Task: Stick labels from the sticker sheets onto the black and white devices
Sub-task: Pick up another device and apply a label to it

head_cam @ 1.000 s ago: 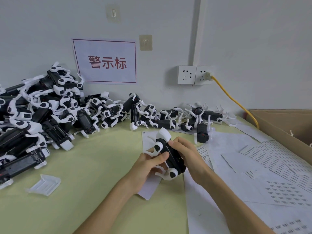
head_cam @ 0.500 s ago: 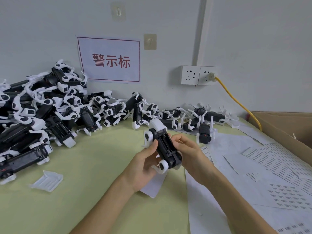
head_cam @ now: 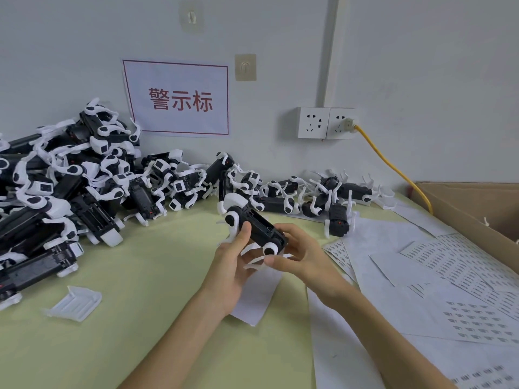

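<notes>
Device (head_cam: 261,229), one, black with white round ends and thin legs; fingers (head_cam: 243,235) of left hand (head_cam: 231,269) and right hand (head_cam: 299,258) grip it.

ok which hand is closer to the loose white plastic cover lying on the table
Left. The left hand holds the device off to the right of the white cover. The right hand grips the same device's other side, farther right again.

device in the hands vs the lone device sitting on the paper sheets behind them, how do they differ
The held device is lifted, gripped by the left hand and right hand; the lone device rests on paper, untouched. The held device lies slanted, long side to the camera; the lone device faces the camera end-on. Both are black with white parts.
</notes>
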